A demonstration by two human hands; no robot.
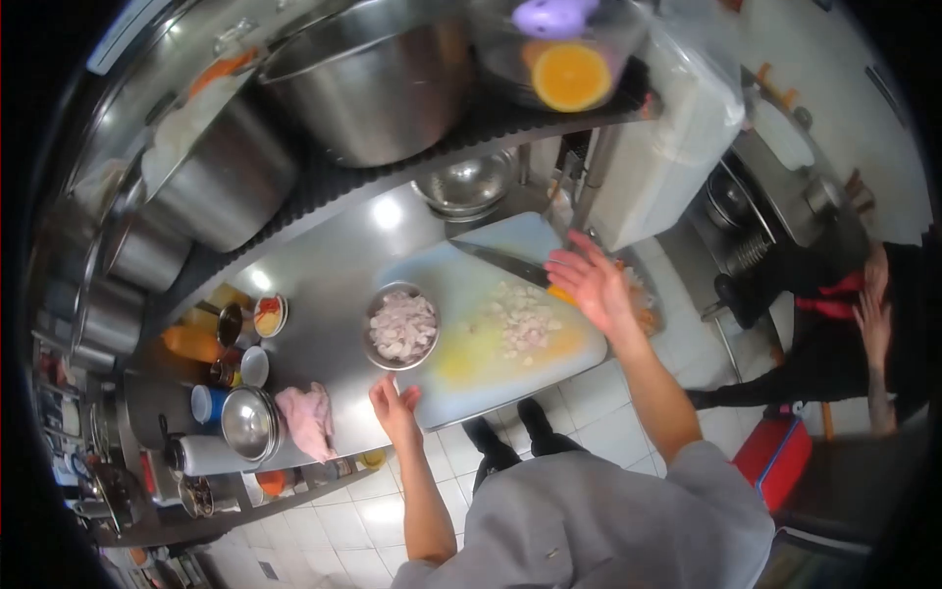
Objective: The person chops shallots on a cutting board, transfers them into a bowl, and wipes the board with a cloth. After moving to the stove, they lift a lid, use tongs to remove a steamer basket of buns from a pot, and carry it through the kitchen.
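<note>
My left hand (394, 407) is just below the near rim of a metal bowl (370, 339), its fingers apart and nothing in it. Diced pale raw meat (402, 324) fills that bowl, which sits at the left part of a light cutting board (461, 402). More diced meat (525, 319) lies spread on the board's right half, among yellowish stains. My right hand (594, 285) hangs open over the board's right end, fingers spread. Beside it is a knife (496, 259) with a yellow handle, its blade pointing left along the board's far side.
Raw poultry (307, 419) lies on the metal counter left of my left hand, near stacked bowls (250, 424). Above the counter's back runs a shelf with large pots (368, 88). A colander (464, 187) stands behind the board. Another person's hand (871, 319) shows at far right.
</note>
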